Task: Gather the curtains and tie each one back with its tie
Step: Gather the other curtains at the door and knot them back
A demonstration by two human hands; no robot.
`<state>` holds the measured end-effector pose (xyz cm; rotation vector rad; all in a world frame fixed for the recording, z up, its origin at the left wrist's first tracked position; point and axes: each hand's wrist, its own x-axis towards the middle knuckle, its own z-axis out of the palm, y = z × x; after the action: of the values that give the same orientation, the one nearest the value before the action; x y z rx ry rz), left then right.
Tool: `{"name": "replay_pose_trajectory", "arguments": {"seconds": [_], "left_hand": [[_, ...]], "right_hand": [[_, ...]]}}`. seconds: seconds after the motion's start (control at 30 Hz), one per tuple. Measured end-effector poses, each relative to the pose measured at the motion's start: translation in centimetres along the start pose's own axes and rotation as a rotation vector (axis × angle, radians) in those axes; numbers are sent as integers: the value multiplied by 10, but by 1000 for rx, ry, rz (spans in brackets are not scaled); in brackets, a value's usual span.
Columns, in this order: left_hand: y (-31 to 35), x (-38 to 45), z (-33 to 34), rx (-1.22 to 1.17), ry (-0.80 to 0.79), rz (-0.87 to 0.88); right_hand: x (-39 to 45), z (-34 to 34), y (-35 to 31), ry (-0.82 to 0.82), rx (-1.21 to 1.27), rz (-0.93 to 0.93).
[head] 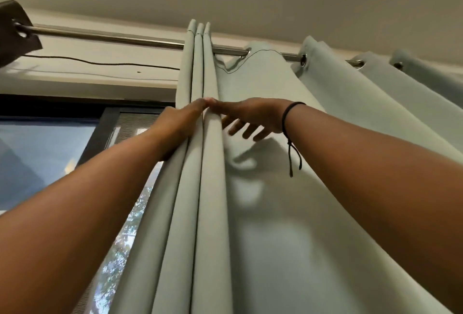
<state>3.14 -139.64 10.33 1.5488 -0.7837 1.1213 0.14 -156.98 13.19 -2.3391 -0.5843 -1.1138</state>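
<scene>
a: status check. where is the curtain (263,188) and how much of it is gathered?

b: i see it hanging from the rod (112,37) by its eyelets, pale green, right of the window (50,150). three or four pleats are stacked tight together at its left edge. the rest, to the right, is spread in loose waves along the rod. i judge the gathering as partly done.

a: state of the hands?

b: left hand (175,123) is curled round the stacked pleats from the left side, gripping them. right hand (253,118) lies on the right of the stack, thumb against the outermost pleat, fingers straight and spread over the loose panel. it presses or reaches; it grips nothing that i can see. the fingertips of both hands nearly meet across the stack.

a: the tie?

b: no tie in view. i cannot tell where it is. a dark curtain (15,30) shows at the far left end of the rod; its state cannot be read from here.

a: remaining steps?

b: by my estimate: draw the loose folds into the stack, wrap and fasten the tie, then repeat for the other curtain. no tie-back is done yet.
</scene>
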Motion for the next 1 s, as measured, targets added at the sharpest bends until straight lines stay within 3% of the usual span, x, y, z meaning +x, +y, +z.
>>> {"name": "replay_pose_trajectory", "arguments": {"seconds": [0.1,0.17,0.2,0.3,0.57,0.9,1.0], "left_hand": [[22,-5,23,119,66,33],[32,-9,37,197,73,51],[34,-10,44,232,74,49],[37,-15,62,344,115,42],[39,-24,73,609,166,64],[4,-28,3,919,139,139],[-10,-23,-28,942,126,151]], "right_hand": [[6,-38,45,477,-196,76],[0,-54,73,660,-414,293],[-7,-61,86,694,-408,383],[-17,-77,115,648,-206,428],[-1,-55,114,603,-219,122],[47,22,22,678,-216,42],[56,68,-58,541,-184,-261]]}}
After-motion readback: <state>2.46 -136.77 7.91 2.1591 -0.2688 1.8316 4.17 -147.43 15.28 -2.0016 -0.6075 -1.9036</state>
